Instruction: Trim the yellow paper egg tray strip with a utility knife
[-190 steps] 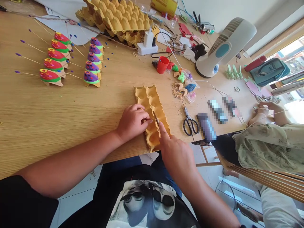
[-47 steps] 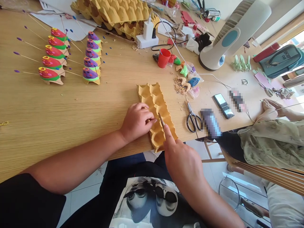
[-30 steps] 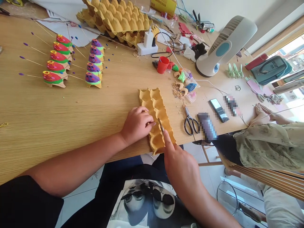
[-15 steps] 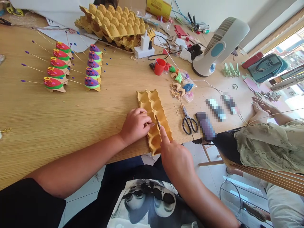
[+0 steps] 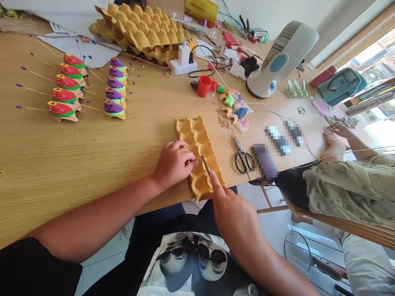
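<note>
A strip of yellow egg carton (image 5: 202,137), two cups wide, lies at the table's front edge with its hollows facing up. My left hand (image 5: 175,165) presses on its left side, the fingers curled over the rim and cups. In my right hand (image 5: 236,211) is a slim knife (image 5: 206,165), its handle mostly hidden in my grip. My index finger stretches along the knife, and its tip rests at the ridge between the two rows of cups. Black-handled scissors (image 5: 242,158) lie to the right of the carton.
Painted carton fish in a red row (image 5: 63,94) and a purple row (image 5: 115,94) stand at left. Behind are stacked egg trays (image 5: 145,31), a power strip (image 5: 182,67), a red bucket (image 5: 204,86) and a white fan (image 5: 279,57). Another person's hands (image 5: 335,135) rest at right.
My right hand has drawn the knife a little toward me along the ridge. My left hand stays on the carton. The whole view has shifted slightly.
</note>
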Motion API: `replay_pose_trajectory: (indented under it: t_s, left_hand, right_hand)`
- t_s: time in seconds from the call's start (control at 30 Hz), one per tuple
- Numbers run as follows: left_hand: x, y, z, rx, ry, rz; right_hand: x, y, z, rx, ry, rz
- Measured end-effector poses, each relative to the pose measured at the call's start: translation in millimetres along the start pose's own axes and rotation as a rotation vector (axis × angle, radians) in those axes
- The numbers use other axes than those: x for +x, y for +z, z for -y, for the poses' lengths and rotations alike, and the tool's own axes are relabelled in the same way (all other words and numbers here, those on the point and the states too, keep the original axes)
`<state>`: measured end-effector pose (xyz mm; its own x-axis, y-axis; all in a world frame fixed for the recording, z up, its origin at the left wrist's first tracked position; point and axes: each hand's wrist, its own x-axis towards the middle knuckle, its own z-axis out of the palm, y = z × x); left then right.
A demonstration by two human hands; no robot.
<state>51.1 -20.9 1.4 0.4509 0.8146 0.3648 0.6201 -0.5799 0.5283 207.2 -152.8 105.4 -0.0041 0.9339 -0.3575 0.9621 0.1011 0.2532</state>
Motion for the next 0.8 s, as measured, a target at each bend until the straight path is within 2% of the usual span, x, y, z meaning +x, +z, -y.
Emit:
replay_pose_trajectory:
  t_s: [0.13,0.4,0.57,0.7,0.8]
  left_hand:
    - [-0.5,-0.5,-0.7,-0.006,-0.008,-0.002]
    - [-0.3,-1.0,-0.8,-0.013,-0.011,0.000]
    - [-0.7,0.4,0.9,-0.036,-0.018,-0.001]
    - [-2.1,2.9,2.9,-0.034,-0.001,-0.024]
    - [-2.4,3.7,3.4,-0.026,0.013,-0.031]
  right_hand:
    - [-11.5,1.7,-0.5,-0.016,0.015,0.013]
    - [-16.7,4.3,0.5,-0.068,0.002,0.027]
    - [-17.6,-4.4,-10.1,-0.058,0.002,0.041]
    - [-17.1,-11.9,-20.0,0.068,0.019,-0.036]
    - [-13.8,-5.9,-18.7,0.162,-0.002,-0.132]
